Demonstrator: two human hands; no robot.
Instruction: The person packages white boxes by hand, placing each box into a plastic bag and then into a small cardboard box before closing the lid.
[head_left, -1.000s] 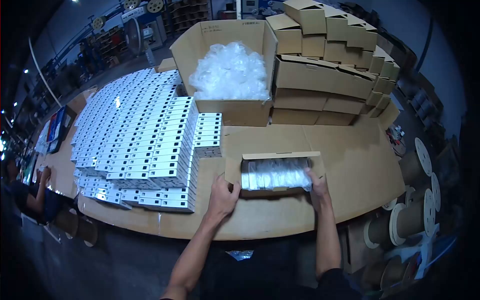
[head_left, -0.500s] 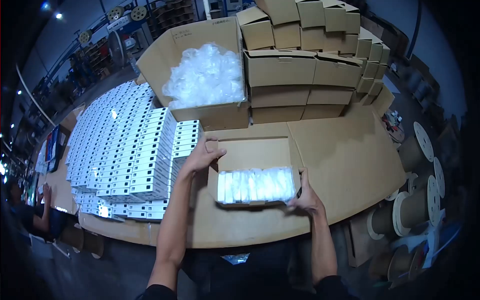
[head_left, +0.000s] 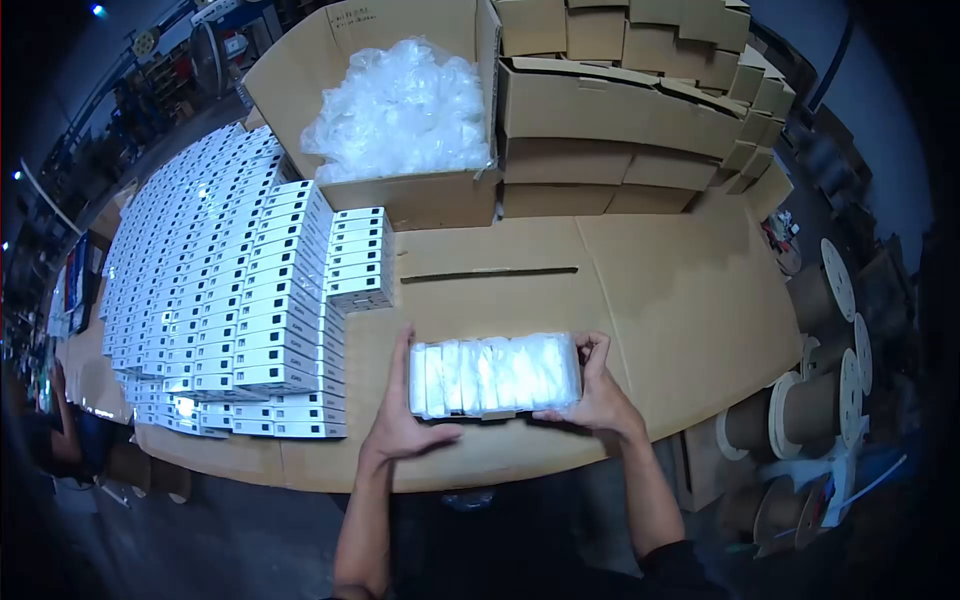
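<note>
A small open cardboard box filled with a row of clear plastic-wrapped items (head_left: 495, 375) is near the table's front edge. My left hand (head_left: 405, 415) presses against its left side, fingers along the side and thumb stretched across the front. On the right side my right hand (head_left: 597, 395) grips the box, with bent fingers at the back corner and the thumb at the front. Behind the box, its raised flap ends in a thin dark edge (head_left: 490, 273).
Many small white boxes (head_left: 270, 300) are stacked at the left. A large carton (head_left: 440, 200) of crumpled clear plastic bags (head_left: 400, 115) stands at the back, beside stacked brown cartons (head_left: 610, 110). Spools (head_left: 815, 405) lie at the right; a person's arm (head_left: 65, 420) shows far left.
My left hand has moved down from the flap's upper left corner to the box's left side. The flap now appears edge-on. The camera view has shifted, and my right hand still holds the right side.
</note>
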